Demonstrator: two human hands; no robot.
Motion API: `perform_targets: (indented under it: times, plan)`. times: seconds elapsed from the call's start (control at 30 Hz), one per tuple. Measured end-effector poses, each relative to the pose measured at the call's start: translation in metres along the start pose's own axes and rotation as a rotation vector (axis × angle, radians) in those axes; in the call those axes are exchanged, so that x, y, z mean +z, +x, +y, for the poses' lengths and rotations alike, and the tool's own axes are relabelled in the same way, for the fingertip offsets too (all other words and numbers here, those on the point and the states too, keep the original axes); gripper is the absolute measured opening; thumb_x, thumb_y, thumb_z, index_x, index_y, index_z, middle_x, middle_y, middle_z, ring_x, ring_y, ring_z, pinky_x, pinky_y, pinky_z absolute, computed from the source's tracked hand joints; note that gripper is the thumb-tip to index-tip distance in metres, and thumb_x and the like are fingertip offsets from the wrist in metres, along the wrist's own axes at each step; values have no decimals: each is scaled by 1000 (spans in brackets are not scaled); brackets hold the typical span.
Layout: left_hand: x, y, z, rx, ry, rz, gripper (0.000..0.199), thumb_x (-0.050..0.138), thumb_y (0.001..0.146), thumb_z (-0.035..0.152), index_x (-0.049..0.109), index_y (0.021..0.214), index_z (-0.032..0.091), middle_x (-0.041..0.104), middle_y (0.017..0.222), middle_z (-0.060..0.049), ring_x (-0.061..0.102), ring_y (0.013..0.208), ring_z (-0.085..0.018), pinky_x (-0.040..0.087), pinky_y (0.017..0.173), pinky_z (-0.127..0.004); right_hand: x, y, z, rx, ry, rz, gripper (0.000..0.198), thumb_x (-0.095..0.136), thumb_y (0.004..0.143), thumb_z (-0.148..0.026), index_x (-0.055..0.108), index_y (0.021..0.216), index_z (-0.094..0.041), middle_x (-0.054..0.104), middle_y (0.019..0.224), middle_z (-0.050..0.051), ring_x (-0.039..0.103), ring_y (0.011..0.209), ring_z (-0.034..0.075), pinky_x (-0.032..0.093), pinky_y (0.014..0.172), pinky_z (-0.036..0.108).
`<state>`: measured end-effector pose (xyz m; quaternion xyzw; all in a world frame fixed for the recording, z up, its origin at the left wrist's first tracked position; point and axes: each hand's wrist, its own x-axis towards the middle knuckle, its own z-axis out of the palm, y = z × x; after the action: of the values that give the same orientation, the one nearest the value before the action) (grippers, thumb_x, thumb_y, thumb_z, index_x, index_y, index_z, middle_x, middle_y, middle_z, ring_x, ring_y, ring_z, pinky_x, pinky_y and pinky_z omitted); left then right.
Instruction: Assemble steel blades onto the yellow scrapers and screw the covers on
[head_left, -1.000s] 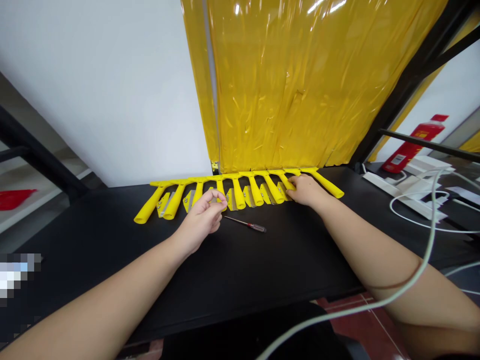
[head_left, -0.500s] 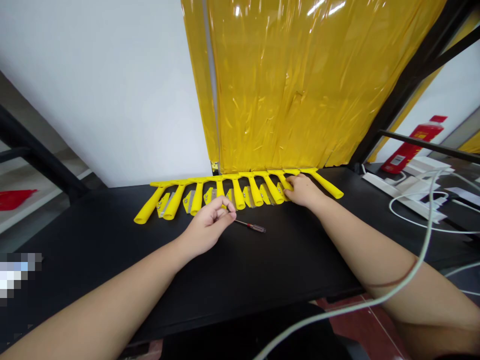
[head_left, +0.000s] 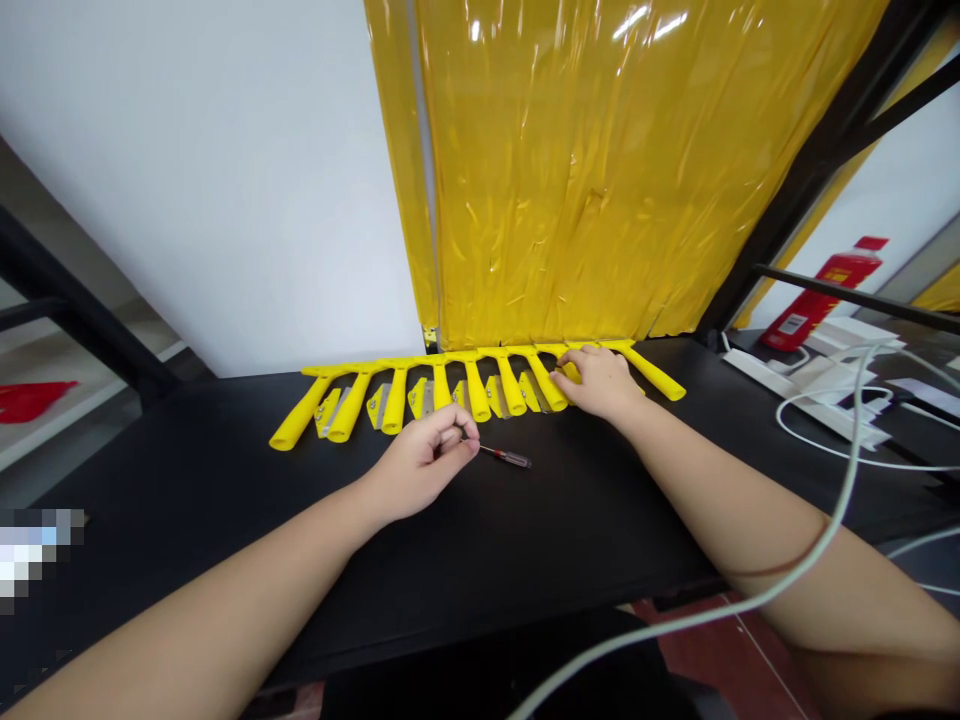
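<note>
A row of yellow T-shaped plastic handles lies along the back of a black table, crossbars to the rear. Between the grips sit small yellow pieces with metal plates. My right hand is over the right part of the row, its fingers curled at a yellow handle and partly hiding it. My left hand is in front of the row, thumb and fingers pinched together; what they hold, if anything, is hidden. Just right of its fingertips lies a screwdriver with a clear handle; its tip is hidden behind them.
The black table has a white panel and a yellow plastic curtain behind it. On the right stand a red bottle and white power strips. A pale cable crosses over my right forearm.
My right hand has shifted a little to the left along the row. My left hand has moved slightly right and toward me. The screwdriver stays in place.
</note>
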<state>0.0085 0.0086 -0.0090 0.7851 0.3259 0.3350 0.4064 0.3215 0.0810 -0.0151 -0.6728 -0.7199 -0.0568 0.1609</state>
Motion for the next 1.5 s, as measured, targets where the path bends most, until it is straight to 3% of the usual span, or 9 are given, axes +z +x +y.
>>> perform_targets:
  times: [0.13, 0.6, 0.83, 1.03, 1.17, 1.33, 1.5]
  plan:
    - [1, 0, 2, -5, 1, -8, 13, 57, 100, 32, 57, 93, 21, 30, 61, 10, 30, 55, -11, 30, 59, -25, -1, -3, -12, -94, 2, -36, 41, 56, 97, -53, 70, 120, -23, 76, 101, 11, 64, 107, 33, 40, 99, 48]
    - [-1, 0, 1, -7, 58, -22, 14, 58, 100, 32, 59, 92, 20, 31, 60, 10, 31, 54, -10, 30, 57, -24, 3, -3, -19, -23, -42, -72, 41, 62, 90, -50, 67, 122, -24, 77, 93, 10, 66, 102, 34, 40, 97, 48]
    - [-3, -1, 1, -20, 104, -24, 14, 60, 98, 31, 61, 91, 20, 30, 60, 10, 31, 55, -10, 30, 56, -24, -3, -4, -18, 115, 283, -40, 32, 67, 87, -40, 68, 114, -23, 75, 85, 3, 68, 83, 24, 46, 76, 33]
    - [-1, -1, 2, -32, 110, -34, 14, 61, 97, 31, 60, 89, 19, 31, 60, 10, 31, 55, -10, 30, 55, -24, -4, -8, -20, 152, 656, -5, 25, 62, 88, -39, 63, 106, -22, 63, 64, -4, 59, 57, 16, 41, 56, 27]
    - [-2, -1, 0, -61, 107, -52, 14, 60, 97, 31, 61, 91, 19, 35, 63, 9, 34, 57, -10, 31, 55, -24, -4, -13, -24, 46, 837, 31, 28, 63, 88, -41, 58, 107, -21, 55, 60, -6, 50, 50, 13, 37, 52, 26]
    - [0, 1, -7, -79, 37, -31, 15, 60, 97, 32, 65, 99, 18, 55, 74, 3, 52, 65, -12, 45, 62, -27, -16, -27, -34, -268, 853, 83, 25, 65, 91, -33, 56, 112, -23, 57, 69, -5, 51, 59, 14, 41, 62, 29]
    - [3, 3, -19, -120, -113, 8, 34, 66, 94, 37, 66, 123, 18, 71, 107, -8, 68, 99, -21, 56, 91, -40, -20, -40, -50, -603, 818, 143, 21, 65, 93, -28, 58, 113, -22, 60, 81, -1, 57, 74, 17, 45, 74, 33]
